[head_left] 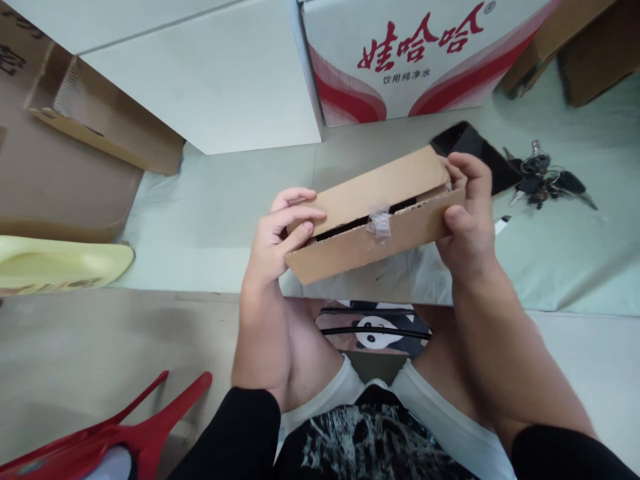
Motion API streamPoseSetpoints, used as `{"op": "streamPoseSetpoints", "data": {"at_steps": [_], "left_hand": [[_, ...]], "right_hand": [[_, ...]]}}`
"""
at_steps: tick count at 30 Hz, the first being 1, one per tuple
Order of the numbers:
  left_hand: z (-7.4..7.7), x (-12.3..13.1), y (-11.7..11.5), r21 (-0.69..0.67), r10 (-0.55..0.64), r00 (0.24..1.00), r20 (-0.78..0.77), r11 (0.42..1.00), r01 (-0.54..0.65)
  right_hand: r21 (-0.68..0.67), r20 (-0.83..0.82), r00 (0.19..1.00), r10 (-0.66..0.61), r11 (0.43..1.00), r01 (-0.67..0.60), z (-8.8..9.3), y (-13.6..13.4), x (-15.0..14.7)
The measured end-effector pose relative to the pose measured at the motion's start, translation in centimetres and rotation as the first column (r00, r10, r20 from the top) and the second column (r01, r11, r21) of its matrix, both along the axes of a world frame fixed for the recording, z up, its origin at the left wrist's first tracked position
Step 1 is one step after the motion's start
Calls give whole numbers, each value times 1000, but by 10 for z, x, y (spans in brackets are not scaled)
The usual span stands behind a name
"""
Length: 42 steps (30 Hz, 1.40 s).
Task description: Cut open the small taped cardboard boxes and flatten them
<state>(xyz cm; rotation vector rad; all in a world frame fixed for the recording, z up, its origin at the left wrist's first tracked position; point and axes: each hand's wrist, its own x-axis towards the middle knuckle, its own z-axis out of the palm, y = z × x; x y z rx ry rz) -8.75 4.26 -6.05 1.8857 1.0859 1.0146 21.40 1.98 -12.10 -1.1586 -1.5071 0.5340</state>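
Note:
A small brown cardboard box is held up over the front part of the green-covered table, tilted so its right end is higher in view. Clear tape crosses the middle of its front edge. A narrow dark gap shows along that edge between lid and side. My left hand is closed around the left end, fingers on top. At the opposite end my right hand grips the box, thumb on the front side and fingers partly hidden behind it. What lies inside the box cannot be made out.
Behind the box lie a black phone-like slab and a bunch of keys. A white carton with red lettering and a white cabinet stand at the back. Left are a large cardboard box and a yellow object.

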Motion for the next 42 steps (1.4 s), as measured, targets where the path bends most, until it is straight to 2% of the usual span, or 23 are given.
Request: {"op": "streamPoseSetpoints", "data": {"at_steps": [2, 4, 6, 8, 11, 14, 16, 18, 21, 25, 30, 32, 35, 38, 40, 42], "left_hand": [[-4, -2, 2, -11, -12, 1000, 4, 1000, 12], [-5, -3, 4, -27, -14, 999, 28, 1000, 15], [-6, -3, 6, -42, -17, 999, 50, 999, 19], [-6, -2, 7, -63, -21, 998, 57, 998, 25], [-6, -1, 7, -116, -4, 995, 98, 993, 16], [-8, -1, 8, -155, -5, 981, 195, 987, 36], [-9, -2, 9, -142, -43, 975, 218, 987, 76], [-9, -3, 9, -98, -85, 986, 140, 990, 99], [-8, -4, 9, 2, -99, 995, -31, 995, 99], [-2, -4, 3, 74, -96, 987, -131, 992, 106], [31, 11, -13, 203, 18, 934, -358, 977, 59], [44, 25, -14, 202, -31, 909, -416, 971, 126], [50, 44, -8, 174, -133, 873, -469, 955, 240], [43, 54, 0, 173, -139, 868, -476, 953, 248], [39, 54, 2, 168, -123, 877, -464, 960, 223], [36, 52, 2, 162, -111, 890, -443, 966, 201]], "right_hand": [[115, 56, 994, -97, 989, 90, 11, -6, -3], [245, 144, 967, -209, 955, 170, 28, -16, -7], [357, 254, 931, -262, 920, 162, 45, -25, -13], [426, 332, 906, -262, 899, 104, 57, -32, -22], [393, 460, 849, -259, 917, 67, 59, -36, -36], [281, 596, 760, -260, 954, 106, 53, -36, -45], [240, 633, 727, -264, 961, 140, 51, -36, -47], [195, 643, 727, -241, 969, 150, 52, -36, -47], [142, 607, 774, -180, 983, 117, 57, -37, -45], [11, 561, 823, -84, 996, 94, 62, -39, -45], [-41, 565, 822, -69, 993, 112, 64, -40, -45], [-48, 567, 822, -57, 994, 102, 63, -40, -47], [-6, 517, 853, -71, 996, 87, 62, -39, -48], [71, 407, 910, -82, 996, 58, 65, -37, -34], [132, 339, 929, -151, 985, 112, 68, -37, -13], [199, 313, 892, -327, 941, 275, 68, -40, 16]]}}
